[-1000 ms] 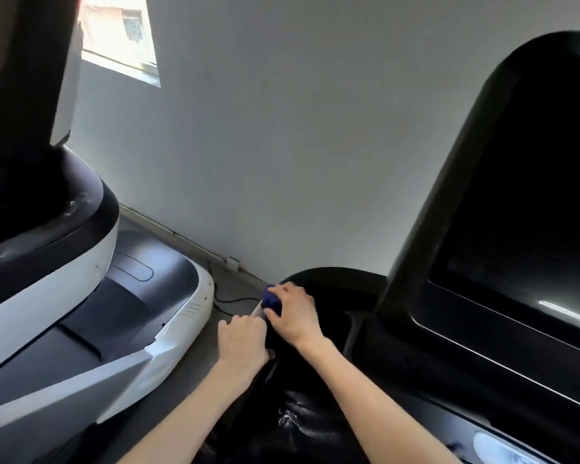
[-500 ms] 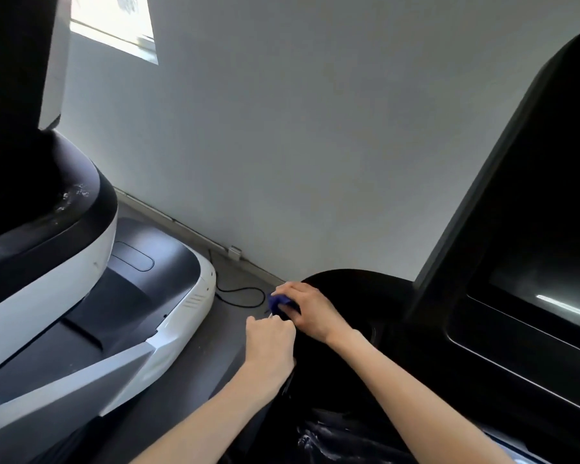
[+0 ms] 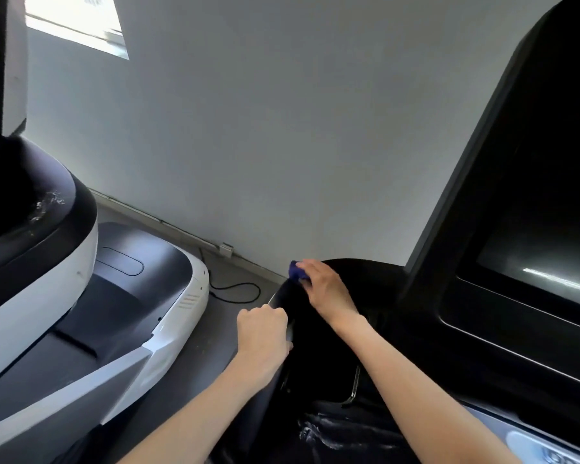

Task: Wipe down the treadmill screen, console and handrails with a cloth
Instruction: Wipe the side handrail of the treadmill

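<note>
Right hand [image 3: 325, 289] clamps its fingers on the blue cloth [image 3: 296, 271], pressed to the console [image 3: 318, 349] at its far left corner for wiping. Left hand [image 3: 263, 333], fingers curled over the console's side edge, apparently braces the reach.

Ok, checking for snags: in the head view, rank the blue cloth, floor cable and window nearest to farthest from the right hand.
1. Blue cloth, gripped in the right hand.
2. Black cable, on the floor, left.
3. Window, high on the far left.
</note>
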A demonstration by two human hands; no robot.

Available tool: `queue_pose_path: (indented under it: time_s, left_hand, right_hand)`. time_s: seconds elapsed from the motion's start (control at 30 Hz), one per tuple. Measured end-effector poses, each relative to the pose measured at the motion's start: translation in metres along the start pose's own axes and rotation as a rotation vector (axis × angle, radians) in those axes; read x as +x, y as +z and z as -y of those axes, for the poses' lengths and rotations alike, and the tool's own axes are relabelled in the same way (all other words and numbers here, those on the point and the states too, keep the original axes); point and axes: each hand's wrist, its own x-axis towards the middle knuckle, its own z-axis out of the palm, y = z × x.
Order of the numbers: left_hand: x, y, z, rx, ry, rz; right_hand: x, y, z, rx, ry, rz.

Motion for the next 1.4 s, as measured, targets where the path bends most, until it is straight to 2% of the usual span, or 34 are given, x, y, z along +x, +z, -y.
queue_pose_path:
  time_s: [0.07,0.17,0.23,0.33,0.37,0.4,0.5,0.53,0.57,0.7,0.87,0.93,1.0,1.07,1.1,1.13,1.2,1.3,1.33,1.4]
  left_hand:
    - [-0.001,0.000,0.000,0.001,0.013,-0.006]
    - [0.000,0.000,0.002,-0.015,0.014,-0.004]
    - [0.000,0.001,0.002,-0.009,0.012,-0.004]
    - [0.000,0.001,0.004,-0.005,0.015,0.002]
    - [0.000,0.001,0.005,-0.011,0.015,0.002]
    - [-0.001,0.001,0.005,-0.023,0.013,-0.002]
    - [-0.003,0.005,0.008,-0.067,-0.015,-0.023]
    - [-0.004,0.007,0.008,-0.082,-0.030,-0.035]
    - [-0.005,0.009,0.009,-0.095,-0.044,-0.044]
    - [-0.004,0.013,0.018,-0.186,-0.097,-0.046]
    - [-0.001,0.032,0.040,-0.373,-0.184,-0.007]
    - [0.000,0.039,0.045,-0.474,-0.194,0.016]
    - [-0.002,0.044,0.051,-0.626,-0.211,0.031]
    - [-0.004,0.048,0.060,-0.678,-0.247,0.022]
    - [-0.005,0.049,0.065,-0.659,-0.259,0.035]
    - [-0.006,0.050,0.068,-0.647,-0.265,0.067]
    - [-0.007,0.047,0.070,-0.660,-0.266,0.150]
    - [-0.006,0.041,0.068,-0.640,-0.234,0.216]
    - [-0.007,0.042,0.069,-0.642,-0.223,0.221]
    - [-0.012,0.045,0.073,-0.714,-0.221,0.214]
  right_hand:
    - [0.002,-0.015,-0.028,-0.152,0.262,-0.137]
    - [0.013,-0.027,-0.039,-0.253,0.642,-0.226]
    - [0.013,-0.021,-0.020,-0.262,0.677,-0.228]
    - [-0.013,-0.005,-0.007,-0.219,0.343,-0.209]
    - [-0.022,-0.005,-0.014,-0.219,0.292,-0.222]
    - [-0.023,-0.012,-0.023,-0.223,0.317,-0.239]
    - [0.003,-0.032,-0.042,-0.283,0.676,-0.249]
    - [0.017,-0.034,-0.043,-0.288,0.721,-0.202]
    - [0.031,-0.033,-0.039,-0.266,0.683,-0.107]
    - [0.051,-0.013,0.004,-0.171,0.224,0.241]
    - [0.026,0.007,0.059,-0.161,-0.308,0.544]
    - [0.027,0.008,0.062,-0.158,-0.381,0.615]
    - [0.044,0.007,0.043,-0.150,-0.195,0.537]
    - [0.056,-0.001,0.012,-0.213,0.078,0.321]
    - [0.054,-0.003,0.003,-0.259,0.142,0.226]
    - [0.046,-0.001,0.001,-0.276,0.129,0.152]
    - [0.018,0.007,0.020,-0.150,-0.037,0.083]
    - [-0.024,0.014,0.049,0.081,-0.319,0.218]
    - [-0.026,0.013,0.048,0.088,-0.345,0.258]
    - [-0.015,0.010,0.031,0.053,-0.288,0.148]
